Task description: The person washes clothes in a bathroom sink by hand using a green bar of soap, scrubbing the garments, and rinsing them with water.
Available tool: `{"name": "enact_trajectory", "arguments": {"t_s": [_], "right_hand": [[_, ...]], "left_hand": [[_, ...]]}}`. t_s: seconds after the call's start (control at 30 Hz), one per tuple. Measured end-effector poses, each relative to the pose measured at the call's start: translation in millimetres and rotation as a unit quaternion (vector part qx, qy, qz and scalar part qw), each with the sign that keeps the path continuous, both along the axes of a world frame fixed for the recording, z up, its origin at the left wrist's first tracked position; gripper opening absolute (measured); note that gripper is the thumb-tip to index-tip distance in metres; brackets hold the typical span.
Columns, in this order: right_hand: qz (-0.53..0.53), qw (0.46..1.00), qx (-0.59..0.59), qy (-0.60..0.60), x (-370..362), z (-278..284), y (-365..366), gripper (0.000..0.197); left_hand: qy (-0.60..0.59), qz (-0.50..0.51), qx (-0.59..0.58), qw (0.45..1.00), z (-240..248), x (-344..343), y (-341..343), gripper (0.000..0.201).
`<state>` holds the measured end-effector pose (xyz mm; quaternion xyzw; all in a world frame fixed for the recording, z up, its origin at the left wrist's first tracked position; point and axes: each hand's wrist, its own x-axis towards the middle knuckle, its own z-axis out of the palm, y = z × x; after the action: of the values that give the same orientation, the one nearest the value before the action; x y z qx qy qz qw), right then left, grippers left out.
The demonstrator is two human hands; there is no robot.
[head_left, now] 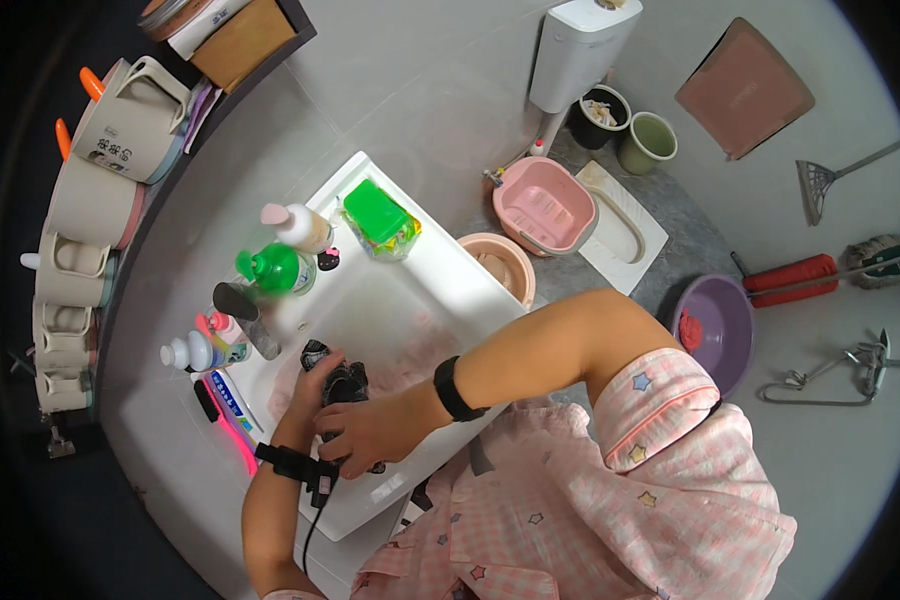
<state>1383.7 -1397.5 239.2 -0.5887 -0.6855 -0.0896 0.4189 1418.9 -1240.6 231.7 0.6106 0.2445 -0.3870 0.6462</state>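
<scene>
Over the white sink [440, 260], both my hands grip a wet, bunched black cloth [346, 384] with pale markings; its exact kind does not show. My left hand [312, 388] is closed round its far left side, the thumb along the top. Lower down, my right hand [375, 432] curls its fingers over the near part of the cloth. A bit of black fabric sticks out below the right fingers. Pinkish patches [410, 345] show in the basin beyond my hands; whether they are water, foam or reflection I cannot tell.
Along the sink's left ledge stand a green pump bottle [278, 268], a white pump bottle [298, 228], a dark cup [240, 302] and a pink brush [232, 430]. A green soap box [375, 210] sits at the far corner. Basins [545, 200] and a purple tub [715, 330] are on the floor.
</scene>
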Motion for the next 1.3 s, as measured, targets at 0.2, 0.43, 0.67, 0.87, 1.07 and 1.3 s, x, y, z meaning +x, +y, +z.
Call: {"name": "enact_trajectory", "arguments": {"t_s": [0.2,0.43,0.67,0.87,1.07,1.3], "right_hand": [[0.054,0.987,-0.072,-0.136,3,-31,-12,0.022],[0.034,0.986,-0.113,-0.115,6,-53,-13,0.011],[-0.437,0.789,-0.188,0.389,21,-24,-48,0.029],[-0.596,0.623,0.123,0.492,-13,7,-134,0.031],[-0.717,0.476,0.157,0.484,-154,-5,-246,0.041],[-0.733,0.173,0.342,0.563,-352,-60,-388,0.052]], "left_hand": [[-0.219,-0.218,0.115,0.944,-16,16,-36,0.015],[-0.325,-0.131,0.188,0.917,-47,12,-38,0.022],[-0.024,0.158,-0.173,0.972,-46,-11,-16,0.049],[-0.001,-0.024,-0.217,0.976,26,-40,-99,0.049],[0.036,-0.197,-0.222,0.954,16,-90,-233,0.035],[0.056,-0.418,-0.14,0.896,-41,-222,-461,0.035]]}}
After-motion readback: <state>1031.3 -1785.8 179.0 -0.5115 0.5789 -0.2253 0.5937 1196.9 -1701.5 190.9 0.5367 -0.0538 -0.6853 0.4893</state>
